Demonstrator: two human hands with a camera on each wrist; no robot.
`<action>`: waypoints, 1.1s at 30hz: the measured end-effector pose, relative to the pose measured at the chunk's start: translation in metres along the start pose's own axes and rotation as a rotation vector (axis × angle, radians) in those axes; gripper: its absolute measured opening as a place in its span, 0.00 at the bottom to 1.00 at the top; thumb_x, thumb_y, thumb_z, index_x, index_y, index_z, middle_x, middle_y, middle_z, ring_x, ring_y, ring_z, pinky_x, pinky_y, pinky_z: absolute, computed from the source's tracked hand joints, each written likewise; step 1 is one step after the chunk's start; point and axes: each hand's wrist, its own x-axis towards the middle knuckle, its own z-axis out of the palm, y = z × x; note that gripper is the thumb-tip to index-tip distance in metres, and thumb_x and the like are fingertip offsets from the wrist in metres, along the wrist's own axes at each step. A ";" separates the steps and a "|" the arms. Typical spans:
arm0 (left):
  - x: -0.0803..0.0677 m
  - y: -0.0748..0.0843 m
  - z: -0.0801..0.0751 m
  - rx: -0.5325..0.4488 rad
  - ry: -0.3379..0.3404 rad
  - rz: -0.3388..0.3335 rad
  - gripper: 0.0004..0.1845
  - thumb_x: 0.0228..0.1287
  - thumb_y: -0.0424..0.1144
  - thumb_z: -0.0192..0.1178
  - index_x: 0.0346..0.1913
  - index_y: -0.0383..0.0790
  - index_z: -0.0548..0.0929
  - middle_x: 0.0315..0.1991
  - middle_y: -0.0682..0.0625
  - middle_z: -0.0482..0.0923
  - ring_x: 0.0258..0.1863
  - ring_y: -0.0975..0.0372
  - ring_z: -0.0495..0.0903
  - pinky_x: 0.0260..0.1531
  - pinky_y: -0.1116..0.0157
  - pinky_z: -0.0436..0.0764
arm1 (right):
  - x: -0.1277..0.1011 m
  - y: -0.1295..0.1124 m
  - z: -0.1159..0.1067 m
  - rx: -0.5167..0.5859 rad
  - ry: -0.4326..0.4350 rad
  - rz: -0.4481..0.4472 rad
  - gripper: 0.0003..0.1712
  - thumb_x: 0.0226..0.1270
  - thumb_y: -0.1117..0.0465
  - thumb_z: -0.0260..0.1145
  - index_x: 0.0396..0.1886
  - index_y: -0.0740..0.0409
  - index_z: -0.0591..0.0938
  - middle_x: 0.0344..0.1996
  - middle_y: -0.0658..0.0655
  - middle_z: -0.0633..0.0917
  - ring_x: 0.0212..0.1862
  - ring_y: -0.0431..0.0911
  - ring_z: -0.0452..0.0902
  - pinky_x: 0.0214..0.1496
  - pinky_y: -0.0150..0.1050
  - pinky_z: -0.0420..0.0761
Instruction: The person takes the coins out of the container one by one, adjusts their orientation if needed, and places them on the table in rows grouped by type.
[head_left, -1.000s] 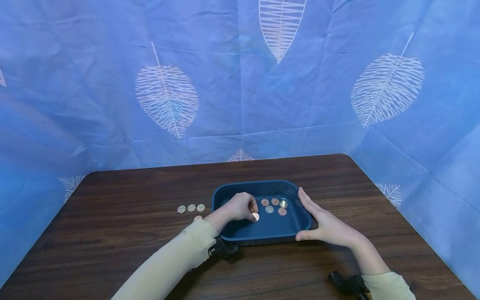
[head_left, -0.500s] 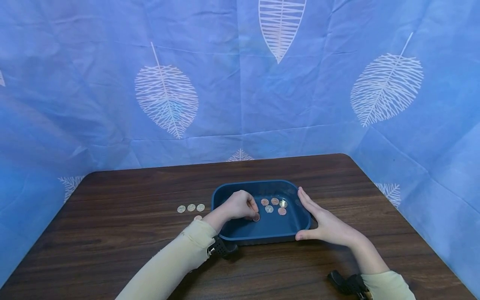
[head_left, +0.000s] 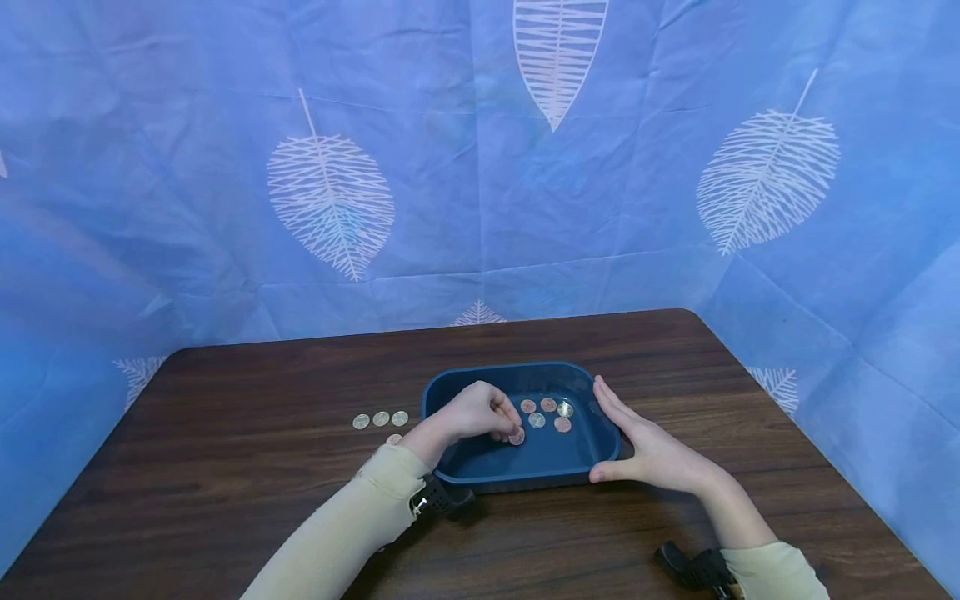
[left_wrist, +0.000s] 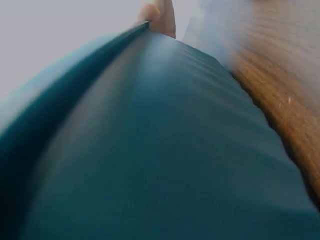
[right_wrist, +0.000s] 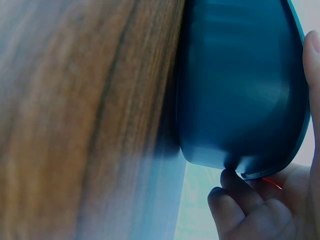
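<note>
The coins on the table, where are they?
In the head view, the coins lie in a row on the table, just left of the tray, beyond the left sleeve.

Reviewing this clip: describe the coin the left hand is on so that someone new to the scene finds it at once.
Start at the dark wooden table and find the blue tray near its middle. Inside, the left hand reaches in over the tray's left rim, and the coin lies at its fingertips. It is copper-coloured and sits nearest the person, apart from the five coins clustered farther back.
</note>
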 end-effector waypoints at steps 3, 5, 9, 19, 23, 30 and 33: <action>0.000 0.001 0.000 -0.030 -0.021 0.021 0.06 0.61 0.28 0.59 0.33 0.34 0.86 0.26 0.47 0.83 0.25 0.60 0.80 0.31 0.62 0.81 | 0.000 0.000 0.001 -0.007 0.006 0.002 0.63 0.57 0.50 0.73 0.77 0.49 0.37 0.75 0.59 0.37 0.72 0.66 0.39 0.61 0.66 0.60; -0.001 0.003 0.000 -0.053 -0.043 0.040 0.06 0.62 0.29 0.59 0.33 0.35 0.87 0.27 0.47 0.83 0.26 0.59 0.80 0.33 0.61 0.81 | 0.000 0.000 0.001 -0.013 0.003 0.001 0.63 0.56 0.49 0.73 0.77 0.49 0.38 0.75 0.59 0.37 0.72 0.66 0.40 0.60 0.66 0.61; -0.008 0.008 -0.003 -0.116 -0.089 0.082 0.06 0.63 0.30 0.59 0.36 0.32 0.86 0.29 0.46 0.83 0.27 0.57 0.80 0.38 0.54 0.81 | 0.000 0.001 0.003 -0.025 0.002 -0.008 0.63 0.56 0.50 0.73 0.77 0.49 0.38 0.75 0.60 0.38 0.72 0.66 0.40 0.60 0.66 0.61; -0.039 0.003 -0.034 -0.180 -0.049 0.137 0.08 0.64 0.34 0.60 0.39 0.32 0.85 0.30 0.46 0.83 0.36 0.37 0.76 0.42 0.44 0.77 | 0.001 0.003 0.001 -0.019 -0.001 -0.013 0.63 0.57 0.50 0.73 0.77 0.46 0.37 0.75 0.58 0.37 0.72 0.66 0.39 0.60 0.67 0.60; -0.057 -0.006 -0.052 -0.205 -0.010 0.136 0.09 0.64 0.34 0.60 0.41 0.30 0.84 0.31 0.45 0.83 0.33 0.42 0.77 0.42 0.43 0.76 | 0.002 0.004 0.002 -0.021 -0.002 -0.014 0.63 0.56 0.50 0.73 0.77 0.46 0.37 0.75 0.58 0.37 0.72 0.66 0.39 0.60 0.67 0.60; -0.086 -0.024 -0.083 -0.291 0.070 0.126 0.10 0.65 0.33 0.60 0.45 0.28 0.82 0.35 0.43 0.81 0.31 0.53 0.76 0.39 0.54 0.79 | 0.002 0.003 0.002 -0.012 -0.007 -0.011 0.63 0.57 0.52 0.73 0.77 0.46 0.36 0.75 0.58 0.36 0.72 0.67 0.38 0.60 0.68 0.59; -0.094 -0.035 -0.093 -0.313 0.111 0.101 0.11 0.64 0.32 0.61 0.45 0.27 0.82 0.36 0.43 0.80 0.31 0.55 0.76 0.39 0.56 0.79 | 0.002 0.003 0.001 -0.012 -0.009 -0.014 0.63 0.57 0.51 0.73 0.77 0.45 0.35 0.75 0.59 0.36 0.72 0.67 0.37 0.60 0.68 0.58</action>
